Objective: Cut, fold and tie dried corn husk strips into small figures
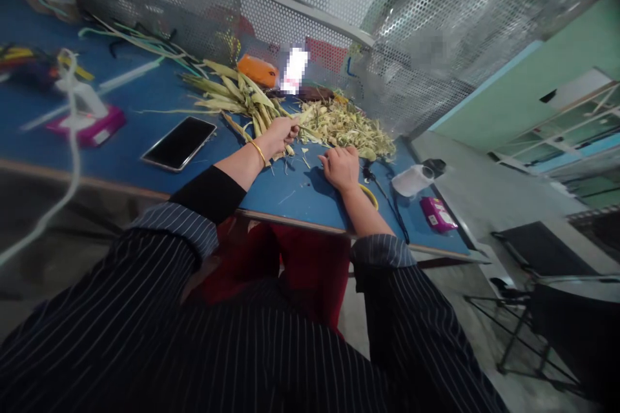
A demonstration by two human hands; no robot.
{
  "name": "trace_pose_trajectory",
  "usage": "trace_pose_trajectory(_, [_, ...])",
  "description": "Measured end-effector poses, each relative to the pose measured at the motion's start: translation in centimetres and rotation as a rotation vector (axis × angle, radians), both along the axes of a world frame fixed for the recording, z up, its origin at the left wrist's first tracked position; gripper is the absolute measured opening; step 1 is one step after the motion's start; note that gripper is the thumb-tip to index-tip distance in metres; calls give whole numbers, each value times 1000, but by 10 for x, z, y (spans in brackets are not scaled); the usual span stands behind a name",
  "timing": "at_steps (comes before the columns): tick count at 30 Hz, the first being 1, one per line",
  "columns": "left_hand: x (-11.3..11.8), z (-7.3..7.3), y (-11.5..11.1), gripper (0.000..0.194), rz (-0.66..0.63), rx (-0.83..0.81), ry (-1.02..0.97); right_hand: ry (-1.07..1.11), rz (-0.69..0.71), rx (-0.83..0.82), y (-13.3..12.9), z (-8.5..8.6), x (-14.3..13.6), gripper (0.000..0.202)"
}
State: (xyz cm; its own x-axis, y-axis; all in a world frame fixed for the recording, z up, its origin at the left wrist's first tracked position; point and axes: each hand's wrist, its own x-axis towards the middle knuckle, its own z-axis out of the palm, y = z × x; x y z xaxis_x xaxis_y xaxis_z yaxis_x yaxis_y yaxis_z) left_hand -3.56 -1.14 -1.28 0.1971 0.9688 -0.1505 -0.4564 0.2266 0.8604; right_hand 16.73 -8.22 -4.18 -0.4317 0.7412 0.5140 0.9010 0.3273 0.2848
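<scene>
My left hand (pixel 281 134), wearing a gold bangle (pixel 258 151), is closed in a pinch on a thin dried leaf strip (pixel 310 133). It is in front of a bundle of long pale-green dried leaves (pixel 249 100). To its right lies a heap of short dried leaf pieces (pixel 351 126). Palm down near the front of the heap, my right hand (pixel 341 166) rests on the blue table with fingers loosely bent and thumb apart. Its fingertips are partly hidden, and I see nothing held in it. Beside that wrist lies a yellow ring-shaped thing (pixel 369 196).
A phone (pixel 180 143) lies left on the blue table (pixel 300 200). An orange packet (pixel 258 70) and a bright blurred-out patch stand behind. Rightward are a white roll (pixel 411 181), a magenta box (pixel 438 214) and a black cord (pixel 394 210). A perforated metal screen (pixel 310 10) borders the back.
</scene>
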Motion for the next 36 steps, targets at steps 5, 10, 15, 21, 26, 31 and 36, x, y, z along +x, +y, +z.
trace_pose_trajectory(5, [2, 0, -4, 28, 1, 10, 31, -27, -20, 41, 2, -2, 3, 47])
trace_pose_trajectory(10, [5, 2, -8, 29, -43, 26, 58, -36, -32, 39, 2, -2, 3, 45])
trace_pose_trajectory(15, [3, 12, -16, 30, -49, 45, 79, 27, -6, -28, -4, -1, 2, 39])
trace_pose_trajectory(21, [-8, 17, -19, 31, -34, 57, 150, 346, 22, -83, 8, 24, -2, 27])
trace_pose_trajectory(26, [-11, 11, -20, 27, -12, 136, 233, 650, 40, -325, 27, 46, -35, 41])
trace_pose_trajectory(31, [-8, 7, -31, 21, -80, 138, 371, 421, 86, -361, 16, 26, -59, 25])
trace_pose_trajectory(36, [-4, 4, -39, 10, -34, 280, 432, 326, 104, -277, 3, 18, -56, 27])
